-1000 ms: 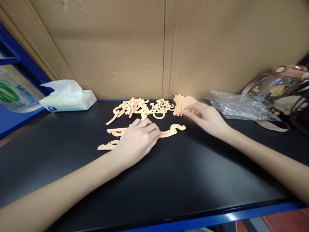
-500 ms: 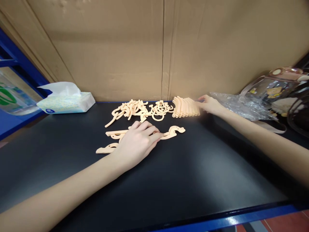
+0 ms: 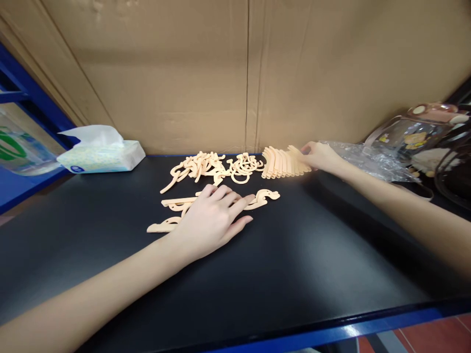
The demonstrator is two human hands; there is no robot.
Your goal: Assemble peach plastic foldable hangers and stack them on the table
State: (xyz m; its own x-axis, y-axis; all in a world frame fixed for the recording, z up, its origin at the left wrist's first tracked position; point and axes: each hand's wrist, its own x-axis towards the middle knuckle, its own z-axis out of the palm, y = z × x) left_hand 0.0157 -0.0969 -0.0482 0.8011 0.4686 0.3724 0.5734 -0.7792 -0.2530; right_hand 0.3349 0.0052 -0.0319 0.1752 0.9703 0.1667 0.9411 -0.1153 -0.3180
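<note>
My left hand (image 3: 213,218) lies palm down over beige plastic pieces, its fingers stretched and its thumb apart. From under it stick out a flat piece with cut-outs (image 3: 164,226), a straight strip (image 3: 176,202) and a curved hook-ended piece (image 3: 263,197). Farther back on the right, my right hand (image 3: 322,156) has its fingers closed on a curved beige piece (image 3: 297,156) at the right end of a neat row of like pieces (image 3: 277,163). The fingertips there are partly hidden.
A pile of beige arm-shaped pieces (image 3: 198,165) and a heap of small hooks (image 3: 245,166) lie at the back of the black table (image 3: 294,274). A tissue pack (image 3: 105,156) stands left; a clear plastic bag (image 3: 382,159) and a transparent bottle (image 3: 415,135) are right. Cardboard (image 3: 165,73) stands behind.
My left thumb has spread away from the fingers. At the row's right end, my right hand has shifted slightly right, and the row reaches farther right with another curved piece showing.
</note>
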